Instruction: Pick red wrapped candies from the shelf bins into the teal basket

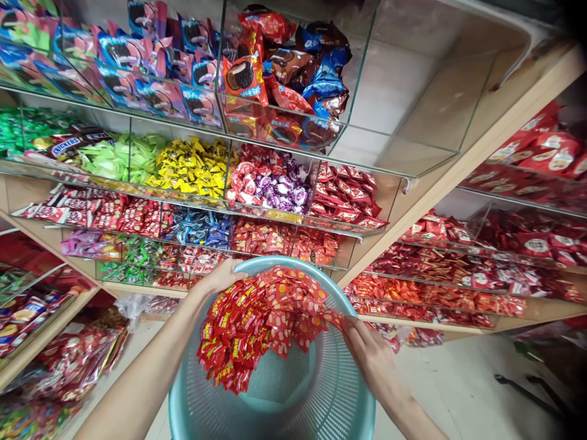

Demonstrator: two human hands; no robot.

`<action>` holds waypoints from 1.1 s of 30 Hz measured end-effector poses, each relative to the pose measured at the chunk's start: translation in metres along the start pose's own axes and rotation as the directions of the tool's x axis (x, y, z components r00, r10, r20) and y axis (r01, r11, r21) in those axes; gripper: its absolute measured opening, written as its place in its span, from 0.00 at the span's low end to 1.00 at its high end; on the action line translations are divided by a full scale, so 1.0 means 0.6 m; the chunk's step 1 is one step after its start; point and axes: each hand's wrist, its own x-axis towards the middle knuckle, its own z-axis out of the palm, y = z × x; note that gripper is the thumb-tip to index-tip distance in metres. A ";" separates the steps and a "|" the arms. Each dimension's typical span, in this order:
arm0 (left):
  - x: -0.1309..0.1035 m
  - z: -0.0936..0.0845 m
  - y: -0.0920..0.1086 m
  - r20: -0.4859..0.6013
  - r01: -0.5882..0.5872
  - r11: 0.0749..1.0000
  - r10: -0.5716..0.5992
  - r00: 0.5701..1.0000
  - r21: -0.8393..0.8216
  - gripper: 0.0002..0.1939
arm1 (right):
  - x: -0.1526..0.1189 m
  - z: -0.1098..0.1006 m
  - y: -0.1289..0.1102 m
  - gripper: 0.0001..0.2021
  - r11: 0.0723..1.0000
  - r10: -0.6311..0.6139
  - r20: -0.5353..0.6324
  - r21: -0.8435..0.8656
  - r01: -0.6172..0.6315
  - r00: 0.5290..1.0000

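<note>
A teal perforated plastic basket (337,360) stands out in front of the shelves, tilted so that its inside shows. Red candy packets (236,336) with yellow lettering lie in its left part, and red packets with round dots (293,299) spread over the back and right. My left hand (224,275) has its fingers closed on the basket's far left rim. At the right rim, my right hand (364,345) pinches the end of a strip of dotted red packets that trails into the basket.
Glass-fronted shelves hold yellow candies (192,168), purple and red candies (275,183) and wrapped cookies (288,73). More shelves of red packets (426,263) stand at the right. Bagged goods (68,360) lie low at the left, and dark metal legs (527,394) show at the lower right.
</note>
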 end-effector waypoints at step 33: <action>-0.012 0.000 0.004 0.011 -0.008 1.000 0.008 1.000 0.000 0.14 | 0.070 -0.010 -0.100 0.12 0.922 0.191 0.136 -0.365 -0.130 0.972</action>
